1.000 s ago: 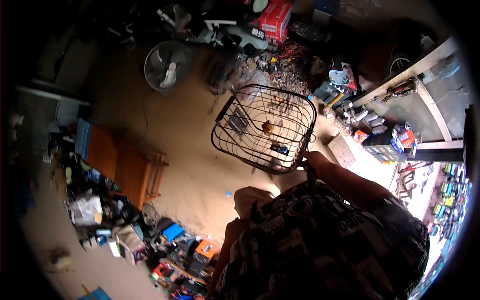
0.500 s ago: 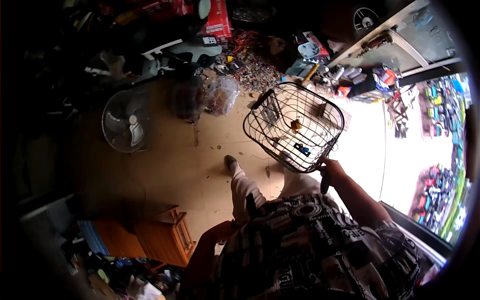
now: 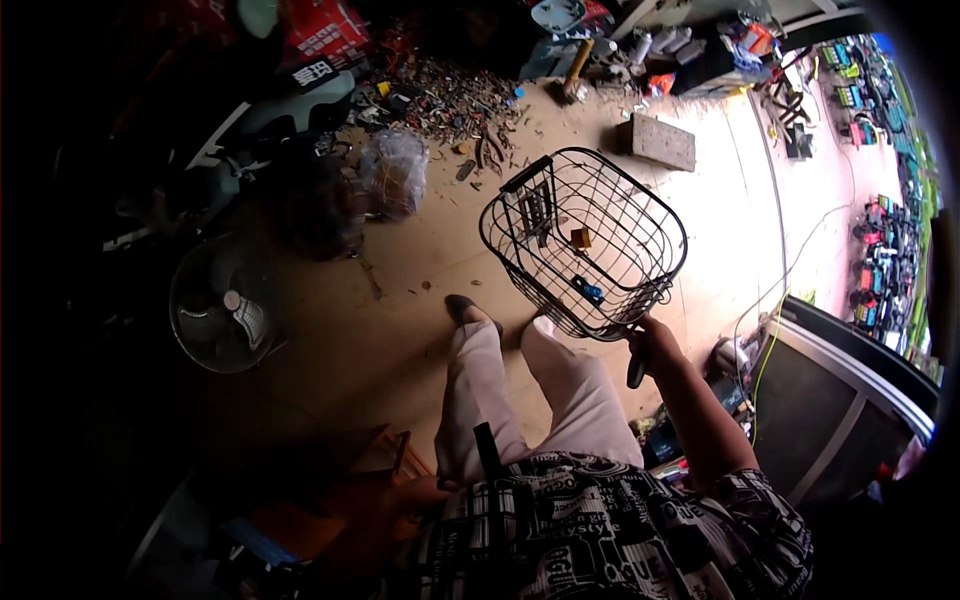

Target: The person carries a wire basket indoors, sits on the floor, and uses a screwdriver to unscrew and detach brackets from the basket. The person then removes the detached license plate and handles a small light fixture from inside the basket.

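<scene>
My right hand (image 3: 651, 340) grips the near right corner of a black wire basket (image 3: 625, 215), held out over the floor. A dark elongated piece (image 3: 634, 368) hangs under that hand; I cannot tell if it belongs to the basket. Inside the basket, or seen through its mesh, are a small yellow item (image 3: 580, 240) and a blue-and-black item (image 3: 586, 288). My left hand (image 3: 428, 491) is low at my side in shadow, its fingers not clear.
A fan (image 3: 228, 305) stands at the left, near bagged items (image 3: 393, 172). Scattered small parts (image 3: 445, 100), a concrete block (image 3: 658, 143) and cans (image 3: 660, 45) lie ahead. A bright doorway opens at the right onto rows of scooters (image 3: 878, 260). A wooden chair (image 3: 300, 515) is behind at left.
My view has turned to the right and the doorway shows more. My legs step along the floor. The basket stays in my right hand; my left arm has sunk into shadow.
</scene>
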`<action>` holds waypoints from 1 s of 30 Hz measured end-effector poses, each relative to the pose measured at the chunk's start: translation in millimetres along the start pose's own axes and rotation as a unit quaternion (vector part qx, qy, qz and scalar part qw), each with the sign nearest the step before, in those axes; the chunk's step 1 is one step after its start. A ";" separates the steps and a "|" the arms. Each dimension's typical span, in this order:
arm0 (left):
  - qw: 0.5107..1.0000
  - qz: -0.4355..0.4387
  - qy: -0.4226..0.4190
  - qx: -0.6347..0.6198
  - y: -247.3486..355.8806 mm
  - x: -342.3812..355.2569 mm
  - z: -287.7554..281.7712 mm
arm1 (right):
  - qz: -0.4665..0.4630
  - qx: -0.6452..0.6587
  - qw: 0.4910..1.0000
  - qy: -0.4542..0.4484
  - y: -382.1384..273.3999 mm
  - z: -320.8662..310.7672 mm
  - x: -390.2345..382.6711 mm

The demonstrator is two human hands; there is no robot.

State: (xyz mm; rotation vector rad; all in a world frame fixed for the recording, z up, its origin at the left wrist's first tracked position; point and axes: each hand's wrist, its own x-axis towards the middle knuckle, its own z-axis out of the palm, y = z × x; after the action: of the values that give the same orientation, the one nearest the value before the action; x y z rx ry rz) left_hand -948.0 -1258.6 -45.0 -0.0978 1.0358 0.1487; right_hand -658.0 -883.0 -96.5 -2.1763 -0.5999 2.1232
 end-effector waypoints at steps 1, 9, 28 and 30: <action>0.999 -0.014 0.038 -0.010 18.6 -20.3 5.9 | -0.007 0.002 1.000 -0.023 2.7 9.6 15.2; 0.908 0.228 -0.049 -0.348 145.4 132.7 -127.3 | -0.050 -0.016 0.997 0.058 21.6 -17.4 148.6; 0.863 0.347 -0.250 -0.269 367.1 418.1 -301.3 | -0.173 0.050 0.983 0.038 32.1 -63.1 398.0; 0.868 0.340 -0.245 -0.265 369.1 437.3 -311.8 | -0.178 0.050 0.981 0.050 38.2 -60.2 404.4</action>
State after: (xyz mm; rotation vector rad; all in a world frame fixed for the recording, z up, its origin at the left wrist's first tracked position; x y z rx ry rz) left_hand -1055.9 -908.3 -583.9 -0.1788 0.4531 1.0545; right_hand -595.7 -782.5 -489.7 -1.9356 -0.7884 1.8087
